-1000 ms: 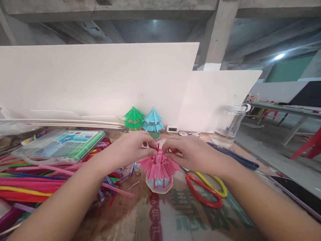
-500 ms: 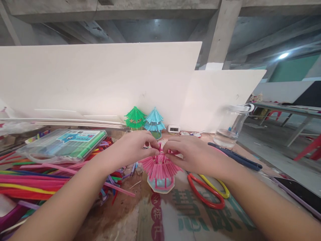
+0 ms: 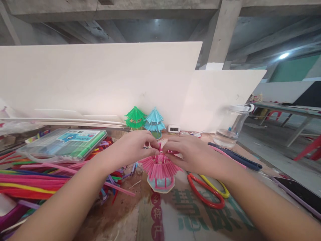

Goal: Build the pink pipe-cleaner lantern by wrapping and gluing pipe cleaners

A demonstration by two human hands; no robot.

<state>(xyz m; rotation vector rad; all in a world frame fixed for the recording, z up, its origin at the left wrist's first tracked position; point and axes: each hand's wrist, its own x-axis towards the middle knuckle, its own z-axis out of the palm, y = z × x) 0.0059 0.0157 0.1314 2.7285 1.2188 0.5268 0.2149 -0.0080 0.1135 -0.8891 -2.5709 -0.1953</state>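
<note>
A small pink pavilion [image 3: 162, 170] made of pipe cleaners stands upright in front of me, its ribbed skirt of a roof flaring over thin posts and a pale many-sided base [image 3: 162, 191]. My left hand [image 3: 137, 144] pinches a short pink post at its top from the left. From the right, my right hand [image 3: 188, 150] is closed on a pink pipe cleaner at the same spot, its fingertips almost meeting the left ones. A pink strand [image 3: 228, 156] shows beyond the right hand; whether it joins the held piece I cannot tell. My fingers partly hide the top.
Green [image 3: 135, 117] and blue [image 3: 154, 120] pavilions stand behind, beside a small digital clock [image 3: 174, 129]. Loose pipe cleaners [image 3: 27, 182] and a clear marker case [image 3: 65, 144] lie left. Scissors with red and yellow handles [image 3: 207, 194], dark pliers [image 3: 240, 159], a water jug [image 3: 229, 129] and phone [image 3: 301, 192] are right.
The pink strand beyond my right hand shows farther to the right. Both hands have stayed almost still at the pavilion's top.
</note>
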